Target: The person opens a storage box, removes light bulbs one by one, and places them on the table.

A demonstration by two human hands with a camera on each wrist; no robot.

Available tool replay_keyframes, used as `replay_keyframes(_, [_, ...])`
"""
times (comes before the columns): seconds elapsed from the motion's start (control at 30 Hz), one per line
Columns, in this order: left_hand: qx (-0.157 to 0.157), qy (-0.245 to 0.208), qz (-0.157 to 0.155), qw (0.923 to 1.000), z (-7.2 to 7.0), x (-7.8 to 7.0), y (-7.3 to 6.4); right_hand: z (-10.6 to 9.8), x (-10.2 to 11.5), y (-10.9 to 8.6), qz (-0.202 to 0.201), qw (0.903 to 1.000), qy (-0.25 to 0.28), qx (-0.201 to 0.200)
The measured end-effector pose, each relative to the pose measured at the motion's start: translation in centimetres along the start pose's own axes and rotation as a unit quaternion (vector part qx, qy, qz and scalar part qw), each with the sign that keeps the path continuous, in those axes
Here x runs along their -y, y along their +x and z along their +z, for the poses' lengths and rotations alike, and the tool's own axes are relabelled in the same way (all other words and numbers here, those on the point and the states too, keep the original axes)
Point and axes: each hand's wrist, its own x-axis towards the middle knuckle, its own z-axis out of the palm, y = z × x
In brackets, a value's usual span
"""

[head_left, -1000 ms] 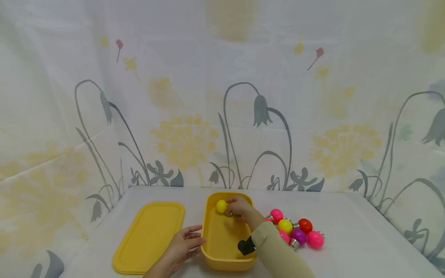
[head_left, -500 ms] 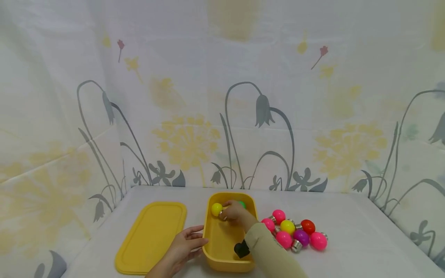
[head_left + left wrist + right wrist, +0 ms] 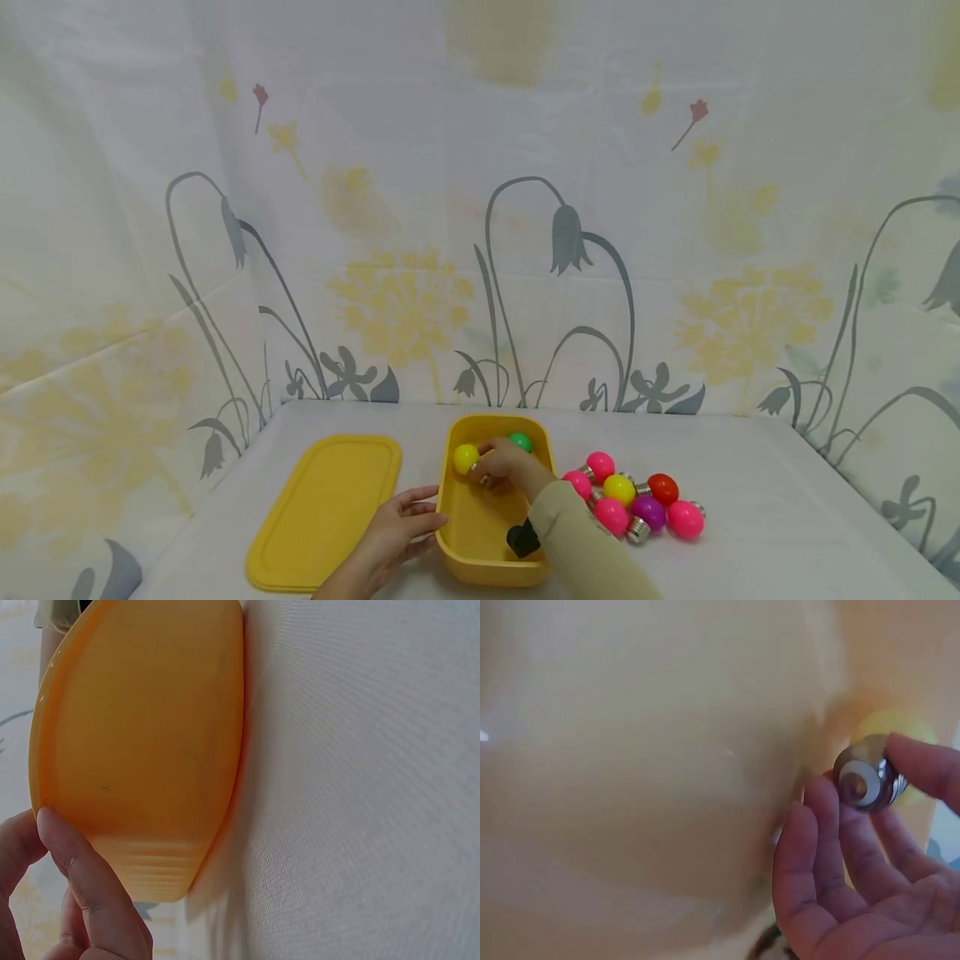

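In the head view a yellow light bulb (image 3: pixel 466 458) lies tilted inside a yellow plastic box (image 3: pixel 493 573), near its far left corner. My right hand (image 3: pixel 510 465) pinches the bulb by its metal screw base (image 3: pixel 870 780), thumb against fingers in the right wrist view. A green bulb (image 3: pixel 520 442) sits behind that hand in the box, partly hidden. My left hand (image 3: pixel 401 533) holds the box's left rim; the left wrist view shows its fingertips at the rim and outer wall (image 3: pixel 150 735).
A flat yellow lid (image 3: pixel 326 512) lies left of the box. Right of the box, several bulbs are grouped on the white table, among them a purple bulb (image 3: pixel 648 512), a red bulb (image 3: pixel 663 488) and a pink bulb (image 3: pixel 686 519). A patterned cloth (image 3: pixel 420 208) hangs behind.
My right hand has moved slightly left and nearer inside the box with the yellow bulb, uncovering the green bulb. The left hand stays at the rim.
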Motion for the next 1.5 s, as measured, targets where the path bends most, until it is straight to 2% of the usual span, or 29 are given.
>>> replay_keyframes(0.33, [-0.004,0.005,-0.006,1.0,-0.2,-0.2,0.0,-1.2,1.4,-1.7,-0.038,0.998,0.0,0.05])
replay_keyframes(0.77, [-0.001,0.004,-0.009,1.0,0.0,0.0,0.1,-2.3,2.5,-4.4,-0.097,0.9921,-0.021,0.077])
replay_keyframes(1.07, [-0.007,0.012,-0.009,0.9999,-0.2,0.1,0.3,-2.4,3.1,-6.9,-0.127,0.9859,0.032,0.104])
replay_keyframes(1.3, [-0.003,0.006,-0.011,0.9999,-0.1,0.0,0.1,-3.0,2.5,-8.8,-0.147,0.9846,0.026,0.092])
replay_keyframes(1.5, [-0.004,0.002,-0.009,0.9999,0.0,-0.2,-0.1,-3.6,1.5,-9.9,-0.155,0.9856,0.018,0.065])
